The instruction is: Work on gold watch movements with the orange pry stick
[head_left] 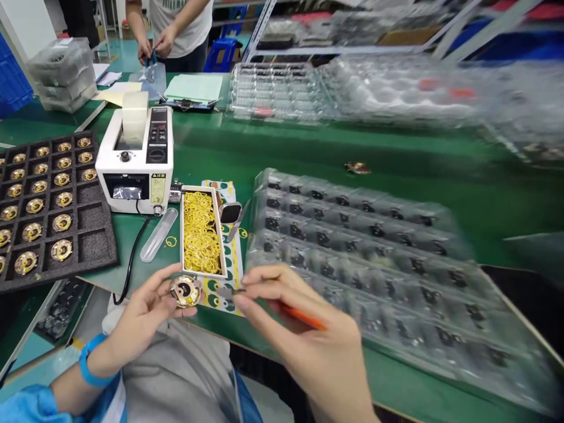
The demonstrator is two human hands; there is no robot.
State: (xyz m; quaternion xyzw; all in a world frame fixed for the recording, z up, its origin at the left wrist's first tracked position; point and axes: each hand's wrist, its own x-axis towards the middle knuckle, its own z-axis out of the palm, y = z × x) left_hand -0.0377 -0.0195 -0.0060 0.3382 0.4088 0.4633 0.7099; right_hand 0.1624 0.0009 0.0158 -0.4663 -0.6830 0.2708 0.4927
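Note:
My left hand (141, 314) pinches a round gold watch movement (185, 291) by its edge, just in front of a white box (202, 232) packed with yellow rubber rings. My right hand (304, 332) holds a thin orange-handled tool (302, 316) with a metal tip. The tip sits close to the movement's right edge, and I cannot tell whether they touch. A black foam tray (53, 205) to the left holds several similar gold movements in square pockets.
A white tape dispenser (134, 158) stands behind the box. A large clear blister tray (352, 264) lies on the green bench (308, 158) to the right, with more stacked beyond. A co-worker (170, 29) stands across the bench, handling a clear bag.

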